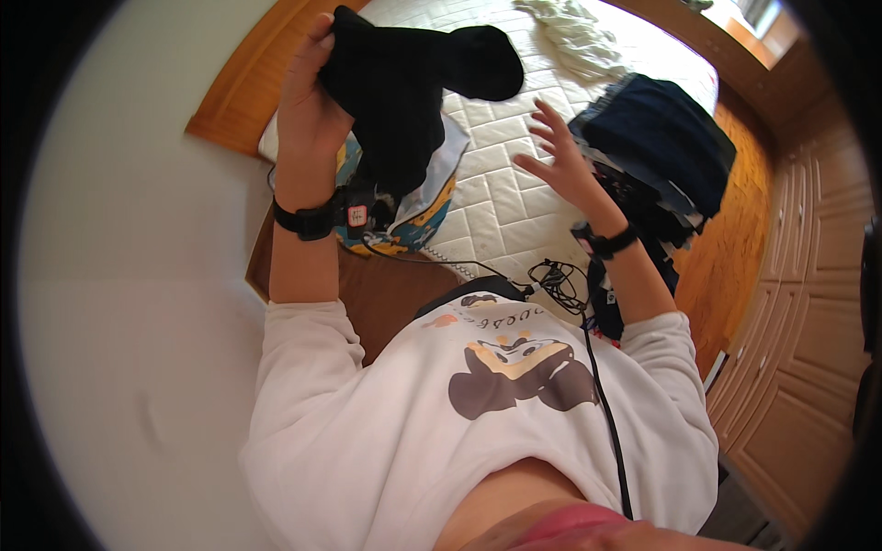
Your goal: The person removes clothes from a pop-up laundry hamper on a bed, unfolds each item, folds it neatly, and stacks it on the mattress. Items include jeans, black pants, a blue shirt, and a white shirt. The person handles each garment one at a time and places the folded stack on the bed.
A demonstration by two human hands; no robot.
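Observation:
My left hand is raised at the upper left, its fingers closed on the edge of a black cloth garment. The garment hangs down, and one narrower part sticks out to the right; its exact kind does not show. Beneath it stands a blue and yellow patterned fabric container with a pale lining, partly hidden by the cloth. My right hand is held above the bed with spread fingers and nothing in it. Just to its right lies a pile of dark folded clothes, dark blue denim on top.
A white quilted mattress fills the middle, with a crumpled cream cloth at its far side. A coiled black cable lies near my body. The wooden headboard and a white wall are at left, wooden cabinets at right.

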